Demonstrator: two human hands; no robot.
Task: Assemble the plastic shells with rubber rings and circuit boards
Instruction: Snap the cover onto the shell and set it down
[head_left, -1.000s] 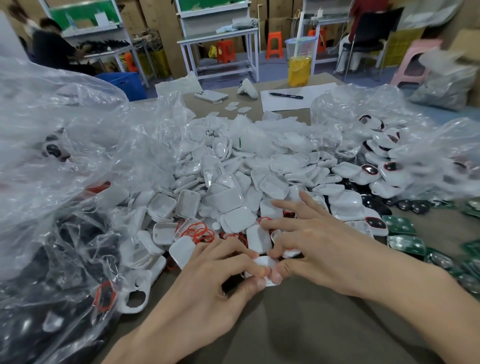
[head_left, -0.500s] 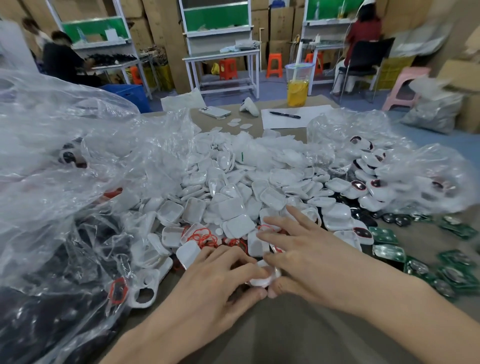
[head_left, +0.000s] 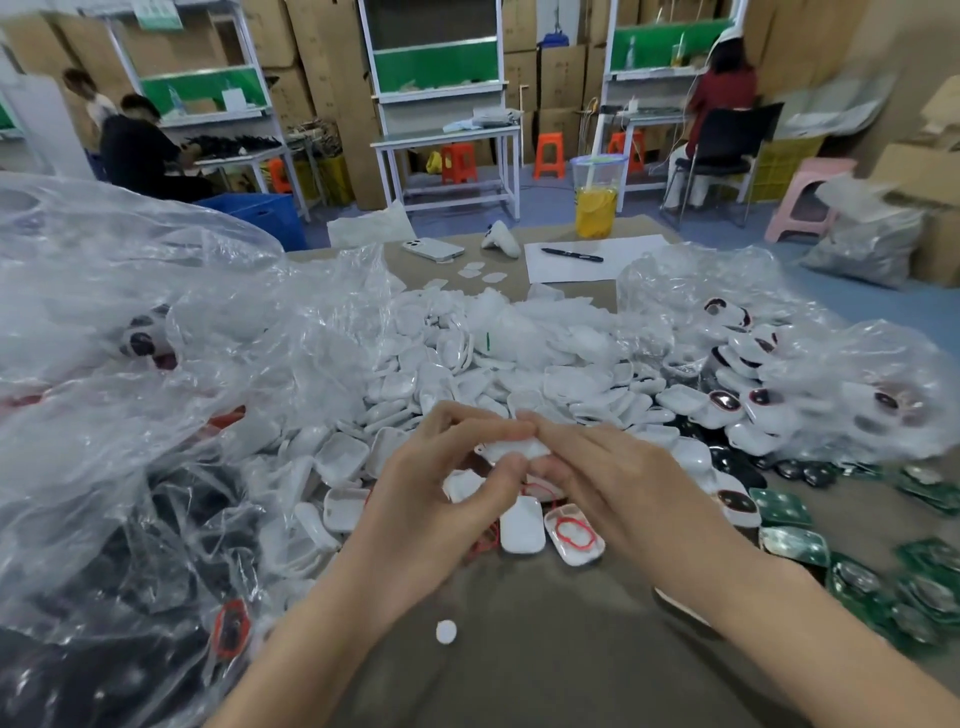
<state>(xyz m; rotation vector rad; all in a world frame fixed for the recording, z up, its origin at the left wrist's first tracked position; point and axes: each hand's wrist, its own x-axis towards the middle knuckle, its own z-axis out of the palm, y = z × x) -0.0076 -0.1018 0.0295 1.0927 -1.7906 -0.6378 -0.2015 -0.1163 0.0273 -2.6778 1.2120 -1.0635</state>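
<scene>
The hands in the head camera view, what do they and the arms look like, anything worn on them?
Both are bare. The left hand and right hand wear no gloves, and no rings show. The left forearm and right forearm are uncovered as far as the frame reaches: no sleeves, watch or bracelet in view.

Even, bright light falls from overhead, so my left hand (head_left: 441, 499) and right hand (head_left: 613, 483) cast only soft shadows on the table (head_left: 545, 654). The plastic bag (head_left: 130, 291) on my left flares with white glare. The white shell (head_left: 511, 448) I pinch looks washed out and soft. Boxes (head_left: 919, 166) at the right edge smear, and shelf posts (head_left: 366, 52) bow.
</scene>
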